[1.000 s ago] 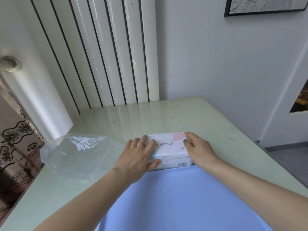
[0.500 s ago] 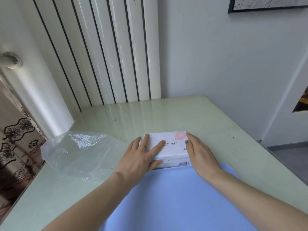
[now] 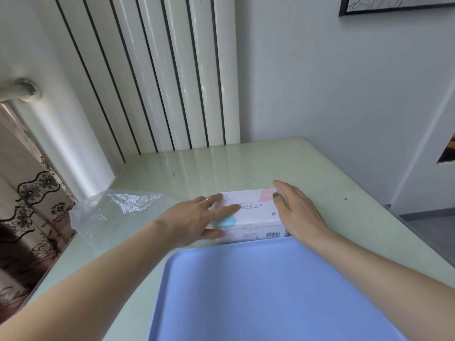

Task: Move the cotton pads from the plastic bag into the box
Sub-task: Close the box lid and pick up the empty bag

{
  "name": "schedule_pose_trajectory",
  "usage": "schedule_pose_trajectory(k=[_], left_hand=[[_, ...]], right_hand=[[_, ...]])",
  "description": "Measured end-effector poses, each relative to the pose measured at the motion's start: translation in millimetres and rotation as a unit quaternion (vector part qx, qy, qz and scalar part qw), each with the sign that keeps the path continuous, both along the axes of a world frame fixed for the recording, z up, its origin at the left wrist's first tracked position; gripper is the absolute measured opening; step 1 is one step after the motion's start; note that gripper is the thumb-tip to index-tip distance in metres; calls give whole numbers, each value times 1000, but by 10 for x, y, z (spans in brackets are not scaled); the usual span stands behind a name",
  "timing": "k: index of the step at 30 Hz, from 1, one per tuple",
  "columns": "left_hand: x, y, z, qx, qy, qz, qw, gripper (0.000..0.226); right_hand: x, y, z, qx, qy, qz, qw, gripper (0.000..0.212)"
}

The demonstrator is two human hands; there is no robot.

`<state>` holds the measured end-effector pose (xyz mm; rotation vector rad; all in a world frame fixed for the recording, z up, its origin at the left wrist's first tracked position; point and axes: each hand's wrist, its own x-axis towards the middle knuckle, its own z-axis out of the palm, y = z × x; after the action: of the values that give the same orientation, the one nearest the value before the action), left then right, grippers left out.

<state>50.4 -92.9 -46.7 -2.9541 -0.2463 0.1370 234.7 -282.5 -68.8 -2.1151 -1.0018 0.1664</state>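
Observation:
A white box [image 3: 253, 212] with pink and blue patches and a "cosmetic puff" label lies flat on the pale green table [image 3: 332, 193], its lid closed. My left hand [image 3: 197, 220] rests with spread fingers over the box's left part, thumb at its front edge. At the box's right end is my right hand [image 3: 298, 212], fingers apart and loosened from the box. A crumpled clear plastic bag [image 3: 115, 215] lies to the left of the box. No cotton pads show.
A blue tray [image 3: 258, 296] lies just in front of the box, under my forearms. A white radiator and wall stand behind the table. A patterned curtain hangs past the table's left edge. The table's right edge drops to a grey floor.
Both hands have loosened from the box's ends: my right hand lifted off its right end, and my left fingers slid further across the top. The view tilted slightly down.

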Motion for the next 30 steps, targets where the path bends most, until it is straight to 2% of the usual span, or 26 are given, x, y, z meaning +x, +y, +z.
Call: schedule_pose_trajectory(k=[6,11,16,20,22,25,27,30], left_hand=[[-12,19,-31,-41,-43,4,998,63],[-60,19,-120,-8,-101,-39,994,64],[-79,-45,-140,-121,-131,47,983,77],[-67,-84,-164,-188,-142,87,968,91],[-30,-70,-165,-188,-140,93,968,91],[27,-61,-138,-176,-134,97,970,81],[26,-72,-136,-181,-136,97,969,72],[4,-107,-170,-177,-138,103,969,72]], right_hand=[[-32,160,23,-75,-31,29,996,51],[-75,172,-65,-94,-31,25,995,51],[-73,148,-33,-72,-26,47,996,57],[-56,29,-34,-141,-43,119,982,67],[-47,17,-46,-122,-31,112,986,64],[-67,69,-59,-50,39,68,996,55],[-75,109,-120,-48,22,55,997,54],[-54,120,-187,-66,-20,53,996,51]])
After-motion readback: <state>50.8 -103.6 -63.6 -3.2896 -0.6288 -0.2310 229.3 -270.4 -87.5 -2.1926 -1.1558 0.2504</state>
